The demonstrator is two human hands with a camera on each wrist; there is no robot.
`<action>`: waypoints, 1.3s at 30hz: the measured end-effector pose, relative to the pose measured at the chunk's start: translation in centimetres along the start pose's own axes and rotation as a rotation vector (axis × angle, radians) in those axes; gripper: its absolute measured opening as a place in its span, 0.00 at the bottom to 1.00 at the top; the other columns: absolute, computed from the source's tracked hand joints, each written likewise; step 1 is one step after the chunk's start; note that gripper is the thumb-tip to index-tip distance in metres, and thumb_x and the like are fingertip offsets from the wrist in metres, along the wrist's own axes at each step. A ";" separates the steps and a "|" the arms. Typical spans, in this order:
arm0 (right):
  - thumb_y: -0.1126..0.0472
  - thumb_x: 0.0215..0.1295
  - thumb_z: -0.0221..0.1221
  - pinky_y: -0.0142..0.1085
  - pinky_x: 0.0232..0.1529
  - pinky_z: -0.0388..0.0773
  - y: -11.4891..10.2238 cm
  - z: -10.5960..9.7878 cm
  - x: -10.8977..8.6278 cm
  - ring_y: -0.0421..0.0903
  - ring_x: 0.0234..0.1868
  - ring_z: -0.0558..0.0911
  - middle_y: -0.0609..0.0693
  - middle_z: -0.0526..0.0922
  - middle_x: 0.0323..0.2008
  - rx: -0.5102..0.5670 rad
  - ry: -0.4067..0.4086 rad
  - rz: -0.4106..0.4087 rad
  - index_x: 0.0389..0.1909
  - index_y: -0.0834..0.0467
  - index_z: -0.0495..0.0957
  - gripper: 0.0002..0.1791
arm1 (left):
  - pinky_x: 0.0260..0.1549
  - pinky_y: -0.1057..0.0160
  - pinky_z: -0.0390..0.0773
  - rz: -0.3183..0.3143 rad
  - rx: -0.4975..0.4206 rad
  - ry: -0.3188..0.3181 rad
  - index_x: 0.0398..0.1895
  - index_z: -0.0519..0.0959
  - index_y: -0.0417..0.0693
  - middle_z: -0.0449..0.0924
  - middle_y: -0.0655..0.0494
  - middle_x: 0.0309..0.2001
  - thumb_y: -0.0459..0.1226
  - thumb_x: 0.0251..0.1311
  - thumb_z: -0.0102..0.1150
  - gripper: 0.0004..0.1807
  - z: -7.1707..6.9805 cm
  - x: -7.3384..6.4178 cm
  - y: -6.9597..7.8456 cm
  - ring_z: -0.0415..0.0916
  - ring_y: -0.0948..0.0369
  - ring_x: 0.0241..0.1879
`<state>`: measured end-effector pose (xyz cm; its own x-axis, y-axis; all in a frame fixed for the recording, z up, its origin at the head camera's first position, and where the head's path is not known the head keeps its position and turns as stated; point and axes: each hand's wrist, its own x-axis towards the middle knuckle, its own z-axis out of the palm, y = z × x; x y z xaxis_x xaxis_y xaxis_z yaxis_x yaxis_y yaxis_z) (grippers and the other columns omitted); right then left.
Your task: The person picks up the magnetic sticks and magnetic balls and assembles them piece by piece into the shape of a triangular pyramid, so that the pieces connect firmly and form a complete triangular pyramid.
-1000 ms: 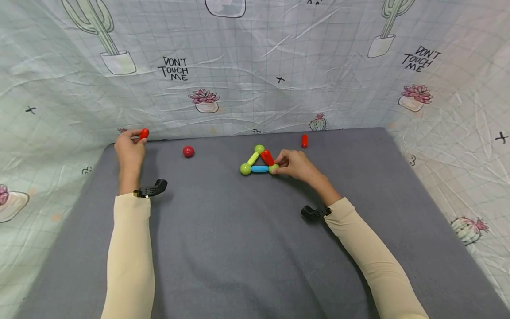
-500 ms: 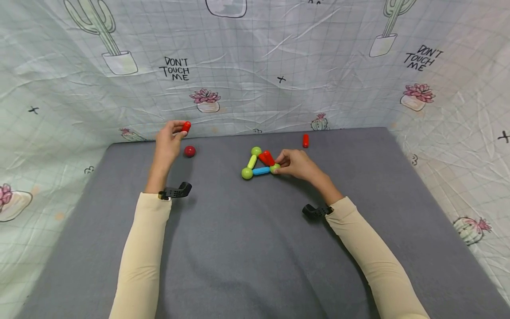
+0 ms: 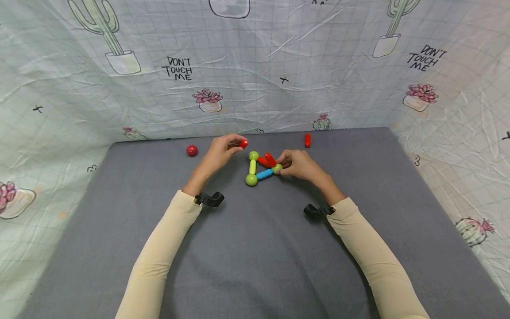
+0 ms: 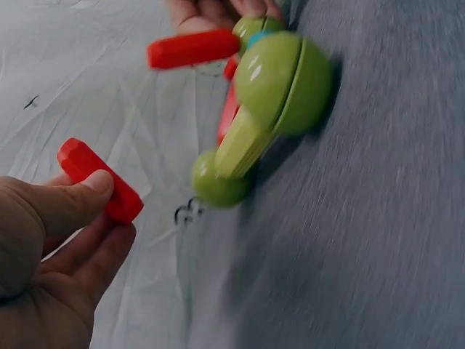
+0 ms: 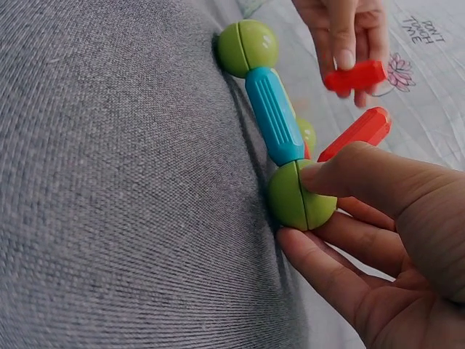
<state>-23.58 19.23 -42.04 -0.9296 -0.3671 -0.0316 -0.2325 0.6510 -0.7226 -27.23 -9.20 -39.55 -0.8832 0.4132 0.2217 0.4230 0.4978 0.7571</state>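
Note:
My left hand pinches a red magnetic stick between thumb and fingers, in the air just left of a triangle of sticks and balls. At the triangle's right corner, my right hand grips a green ball with thumb and fingertips. From that ball a second red stick slants upward. A blue stick joins it to the near green ball. A yellow-green stick runs to the far green ball, and another red stick forms the third side.
A loose red ball sits left of the left hand. Near the back edge, right of the triangle, lies another red stick. Grey cloth covers the table, and a printed curtain hangs behind it.
My left hand has carried its red stick rightward from the far left, past the red ball, to beside the triangle. The triangle has turned about the ball gripped by my right hand, which stays nearly in place.

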 end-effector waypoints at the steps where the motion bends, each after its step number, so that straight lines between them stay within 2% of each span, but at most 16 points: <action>1: 0.67 0.60 0.72 0.40 0.43 0.86 0.0 0.0 0.0 0.53 0.49 0.87 0.59 0.88 0.48 0.001 0.001 -0.001 0.45 0.61 0.83 0.13 | 0.52 0.54 0.82 0.006 -0.007 -0.016 0.56 0.82 0.40 0.84 0.44 0.54 0.28 0.67 0.63 0.16 0.4 0.1 0.2 0.83 0.51 0.52; 6: 0.66 0.60 0.71 0.40 0.41 0.86 0.0 -0.1 -0.1 0.53 0.49 0.87 0.59 0.88 0.48 0.002 0.002 -0.002 0.45 0.61 0.83 0.13 | 0.52 0.56 0.82 0.048 -0.021 -0.051 0.55 0.83 0.40 0.84 0.46 0.53 0.29 0.66 0.64 0.15 1.9 0.8 0.5 0.82 0.53 0.52; 12: 0.65 0.60 0.72 0.41 0.43 0.86 -0.1 0.0 0.0 0.53 0.49 0.87 0.59 0.88 0.48 0.007 -0.001 -0.003 0.45 0.61 0.83 0.13 | 0.53 0.58 0.82 0.086 -0.044 -0.085 0.54 0.84 0.37 0.85 0.45 0.53 0.27 0.64 0.65 0.15 2.8 1.2 0.7 0.83 0.52 0.52; 18: 0.64 0.60 0.72 0.40 0.41 0.86 -0.1 -0.1 0.1 0.53 0.49 0.88 0.59 0.88 0.48 0.015 -0.009 0.004 0.45 0.61 0.83 0.14 | 0.52 0.59 0.82 0.091 -0.062 -0.096 0.53 0.84 0.37 0.86 0.45 0.52 0.26 0.63 0.65 0.15 3.2 1.3 0.6 0.84 0.53 0.51; 25: 0.65 0.60 0.72 0.39 0.41 0.86 0.0 -0.2 0.0 0.52 0.49 0.88 0.59 0.88 0.48 0.021 -0.007 0.007 0.45 0.61 0.83 0.14 | 0.50 0.60 0.82 0.105 -0.023 -0.125 0.52 0.85 0.40 0.86 0.48 0.51 0.28 0.64 0.65 0.14 3.6 1.2 0.1 0.84 0.56 0.50; 32: 0.65 0.60 0.72 0.40 0.41 0.86 -0.1 -0.2 0.0 0.53 0.49 0.88 0.59 0.88 0.48 0.024 -0.004 -0.001 0.44 0.61 0.83 0.14 | 0.54 0.60 0.81 0.100 -0.004 -0.138 0.50 0.84 0.40 0.86 0.47 0.50 0.27 0.64 0.65 0.12 3.6 1.2 -0.3 0.83 0.54 0.52; 39: 0.65 0.59 0.72 0.38 0.39 0.86 -0.1 -0.2 -0.1 0.54 0.49 0.87 0.60 0.88 0.48 0.034 -0.007 0.000 0.44 0.62 0.82 0.14 | 0.59 0.55 0.79 0.072 0.037 -0.162 0.57 0.82 0.38 0.84 0.46 0.55 0.27 0.64 0.66 0.17 3.5 1.2 -0.2 0.80 0.50 0.58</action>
<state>-23.53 19.36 -41.80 -0.9276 -0.3719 -0.0367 -0.2224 0.6284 -0.7454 -27.69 -6.13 -41.57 -0.8076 0.5645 0.1706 0.4937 0.4892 0.7190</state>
